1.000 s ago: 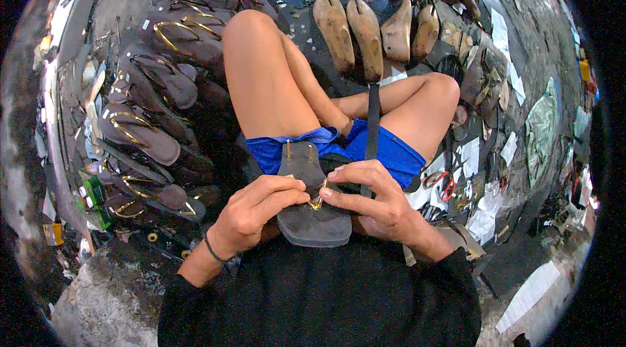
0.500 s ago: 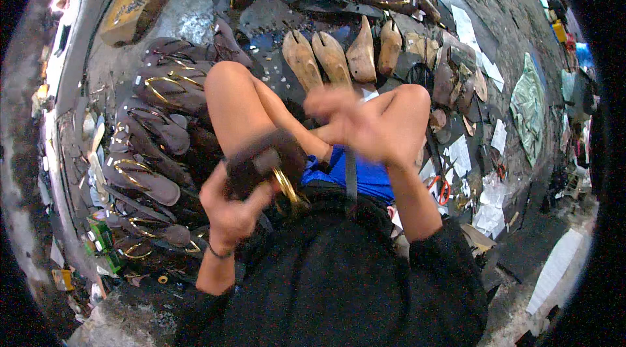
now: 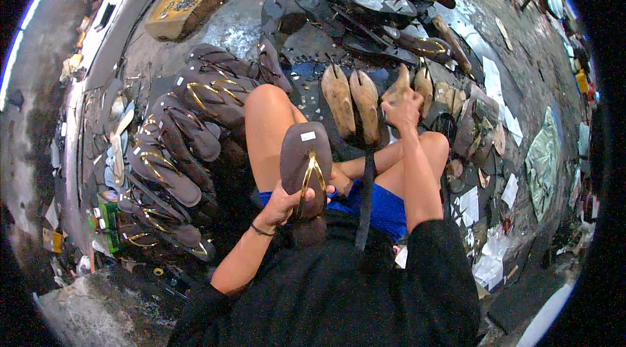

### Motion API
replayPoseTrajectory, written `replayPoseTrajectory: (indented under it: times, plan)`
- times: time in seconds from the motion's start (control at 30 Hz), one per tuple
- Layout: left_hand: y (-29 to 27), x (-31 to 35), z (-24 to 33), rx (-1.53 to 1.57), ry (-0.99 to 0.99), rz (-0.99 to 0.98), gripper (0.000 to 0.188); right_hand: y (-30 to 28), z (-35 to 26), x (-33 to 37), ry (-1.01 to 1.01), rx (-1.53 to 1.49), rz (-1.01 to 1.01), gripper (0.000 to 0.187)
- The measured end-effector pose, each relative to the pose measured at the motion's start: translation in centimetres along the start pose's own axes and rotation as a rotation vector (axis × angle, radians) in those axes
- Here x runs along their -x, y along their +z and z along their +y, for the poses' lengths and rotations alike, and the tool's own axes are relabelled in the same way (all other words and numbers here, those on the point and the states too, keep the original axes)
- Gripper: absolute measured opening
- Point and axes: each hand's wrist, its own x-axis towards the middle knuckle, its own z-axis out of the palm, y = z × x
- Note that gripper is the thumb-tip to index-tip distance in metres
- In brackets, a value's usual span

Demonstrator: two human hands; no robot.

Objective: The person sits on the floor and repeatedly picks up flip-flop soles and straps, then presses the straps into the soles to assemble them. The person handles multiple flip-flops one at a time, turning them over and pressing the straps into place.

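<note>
My left hand (image 3: 287,203) is closed round the middle of a dark brown thong sandal (image 3: 305,161) with gold straps. The sandal's top faces me, its toe points away, and a small white label sits near the toe. Farther off to the right, my right hand (image 3: 405,111) has its fingers round a wooden shoe last (image 3: 395,86), which it partly covers. Two more wooden lasts, a left one (image 3: 338,101) and a right one (image 3: 364,106), stand beside it, and another last (image 3: 424,89) is just right of the hand.
Finished-looking sandals (image 3: 166,177) with gold straps lie in rows at my left. A thick wooden block (image 3: 186,5) bearing small dark bits is at the far left. Black soles (image 3: 316,11) lie ahead. Paper scraps (image 3: 468,207) and a green cloth (image 3: 542,164) are on the right.
The sandal in my left hand has turned from its underside to its strapped top and moved right. My right hand has reached forward from above my lap to a wooden last.
</note>
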Motion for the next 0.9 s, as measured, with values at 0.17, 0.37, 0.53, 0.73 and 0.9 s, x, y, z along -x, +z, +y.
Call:
replayPoseTrajectory:
  times: [0.17,0.37,0.53,0.73,0.9]
  plan:
    - [-1.8,-2.0,-0.2,0.214,-0.019,0.167,0.063,-6.9,0.3,8.4,0.181,-1.510,-0.076,0.071]
    - [-1.1,-5.3,0.9,0.059,0.084,0.349,0.062,-13.5,-2.1,22.2,0.159,-1.281,-0.625,0.072]
    - [-1.5,-5.3,0.8,0.014,0.118,0.302,0.069,-15.2,-6.4,26.8,0.003,-0.851,-0.746,0.057]
    - [-1.4,-2.7,-2.7,0.292,0.098,0.462,0.082,-11.2,-10.2,28.7,-0.408,-0.299,-0.324,0.060]
    - [-2.9,-3.6,-6.7,0.176,0.290,0.597,0.079,-11.8,-10.1,28.7,-0.388,-0.303,-0.299,0.061]
